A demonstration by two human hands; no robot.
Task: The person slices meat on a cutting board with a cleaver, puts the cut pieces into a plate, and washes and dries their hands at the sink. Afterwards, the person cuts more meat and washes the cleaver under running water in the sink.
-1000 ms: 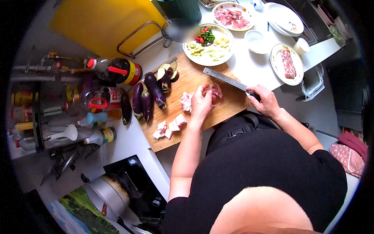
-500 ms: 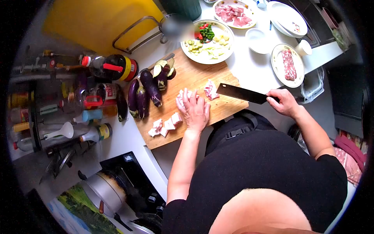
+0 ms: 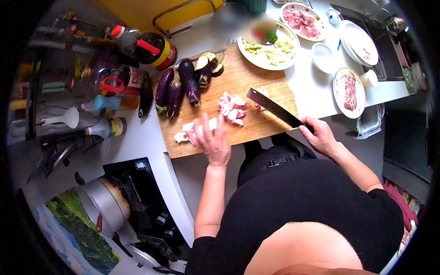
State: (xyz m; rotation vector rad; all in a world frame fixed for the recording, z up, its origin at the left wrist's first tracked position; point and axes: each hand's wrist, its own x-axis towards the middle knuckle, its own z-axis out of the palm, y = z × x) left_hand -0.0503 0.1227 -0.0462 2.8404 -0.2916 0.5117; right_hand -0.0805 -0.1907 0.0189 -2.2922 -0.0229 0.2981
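My right hand grips the handle of a cleaver, its dark blade over the right part of the wooden cutting board. My left hand has its fingers spread at the board's near edge, over part of the pale meat pieces. A pile of pink and white sliced meat lies between the two hands. More meat shows partly behind the blade. Several purple eggplants rest on the left of the board, one group cut open at the top.
Beyond the board are a plate of cut vegetables, a plate of sliced meat, a white bowl and a plate with a meat block. Bottles stand left; a pot sits by the stove.
My left hand has lifted off the middle meat pile and moved left, fingers spreading, toward the pale pieces. The cleaver has tilted more steeply, still in my right hand. The view has shifted.
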